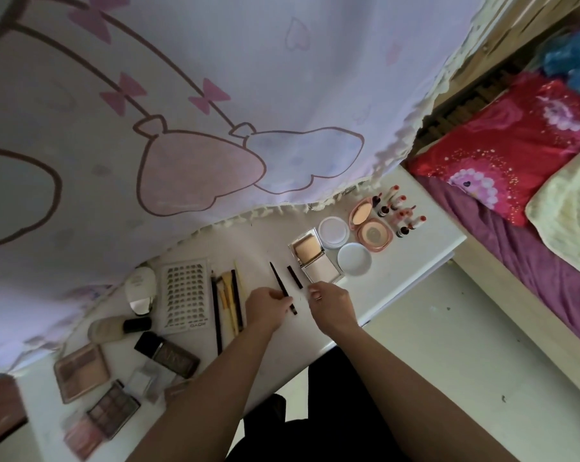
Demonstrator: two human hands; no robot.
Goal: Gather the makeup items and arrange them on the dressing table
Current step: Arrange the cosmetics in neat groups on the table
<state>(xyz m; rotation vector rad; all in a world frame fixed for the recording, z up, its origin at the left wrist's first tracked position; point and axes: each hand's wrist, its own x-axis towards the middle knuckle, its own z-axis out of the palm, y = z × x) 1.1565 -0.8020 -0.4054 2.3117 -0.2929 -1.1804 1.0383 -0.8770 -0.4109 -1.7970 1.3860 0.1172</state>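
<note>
One thin dark liner pencil (277,276) sits slanted over the white dressing table (398,261), with the left hand (267,308) pinching its lower half. Short dark cap (294,277) just right of it. Right hand (332,303) beside the cap, fingers curled; can't tell if it holds anything.

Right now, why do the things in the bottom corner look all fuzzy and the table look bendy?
Head view: the wide lens bows the table edge; the palettes at lower left smear near the frame's edge; the compacts nearer the middle look sharper; light is dim under the curtain.
</note>
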